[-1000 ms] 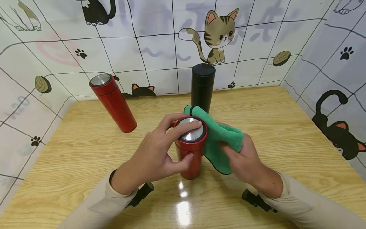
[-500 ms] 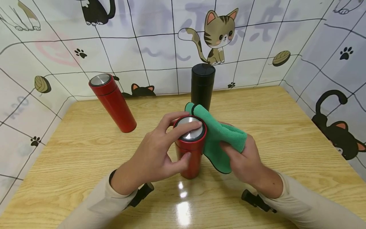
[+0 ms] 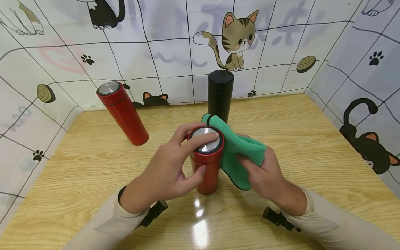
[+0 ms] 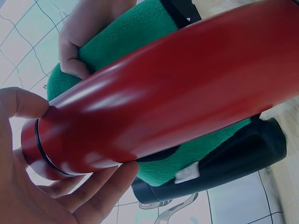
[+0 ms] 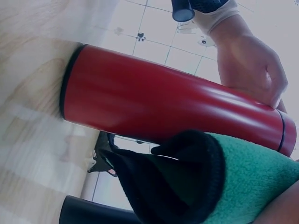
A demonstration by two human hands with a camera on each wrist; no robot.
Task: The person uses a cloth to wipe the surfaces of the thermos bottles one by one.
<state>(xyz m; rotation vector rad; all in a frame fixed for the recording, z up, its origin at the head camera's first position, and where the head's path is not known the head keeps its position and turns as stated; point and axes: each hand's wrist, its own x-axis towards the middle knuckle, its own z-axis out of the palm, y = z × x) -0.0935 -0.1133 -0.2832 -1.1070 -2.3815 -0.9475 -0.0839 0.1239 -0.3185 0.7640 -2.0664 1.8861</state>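
The near red flask (image 3: 210, 163) stands upright on the worktop (image 3: 93, 166), its top encircled by the left hand (image 3: 170, 163), which is spread just wide enough to span it: thumb on the side facing the person, one finger across the silver lid (image 3: 207, 147), the others around the far side. To the right of this flask, the right hand (image 3: 264, 175) holds a folded green cloth (image 3: 232, 152) between thumb and fingers, the cloth up against the flask's right side. Behind the near red flask stands a black flask (image 3: 220, 95); behind and well to its left, another red flask (image 3: 125, 116).
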